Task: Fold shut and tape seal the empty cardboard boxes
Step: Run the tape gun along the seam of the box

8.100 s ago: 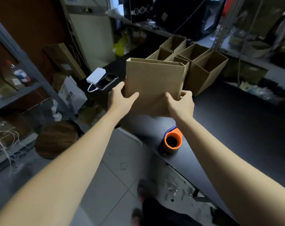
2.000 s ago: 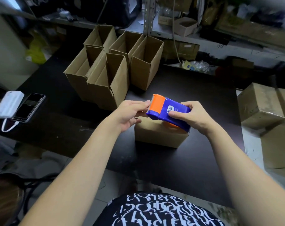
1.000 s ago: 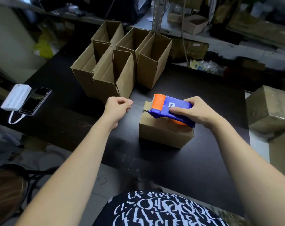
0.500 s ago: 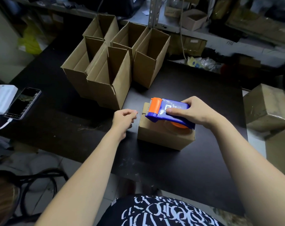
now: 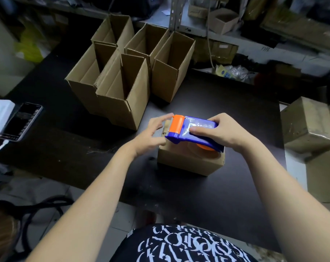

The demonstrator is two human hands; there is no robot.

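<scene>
Gripping the blue tape dispenser (image 5: 195, 129) from above, the right hand (image 5: 228, 133) has its fingers curled over the body and clamped on it. The dispenser's orange roller (image 5: 176, 124) points away from this hand, toward the left hand. The orange tape roll (image 5: 205, 146) shows just beneath the right palm.

Directly under the right hand sits the small cardboard box (image 5: 188, 163), flaps folded down, resting on the black table (image 5: 217, 201). The dispenser lies over the box top; whether it touches the cardboard cannot be told.

The left hand (image 5: 151, 137) is at the roller end of the dispenser, beside the box's left edge. Its fingers are spread apart and extended and its thumb is held separate, lower down. The index fingertip reaches up beside the roller. The hand is motion-blurred, and no tape strip can be made out between the fingers.

Beyond the left hand, further from the body, stands a cluster of open boxes (image 5: 122, 95), flaps upright, packed against one another. The nearest of them is close to the left fingertips but apart.

Well out to the left of the left hand lies a phone (image 5: 21, 121), screen up, with a white power bank (image 5: 0, 114) beside it and a white cable trailing off.

Out past the right hand, off the table edge, is a stack of taped boxes (image 5: 307, 125).
</scene>
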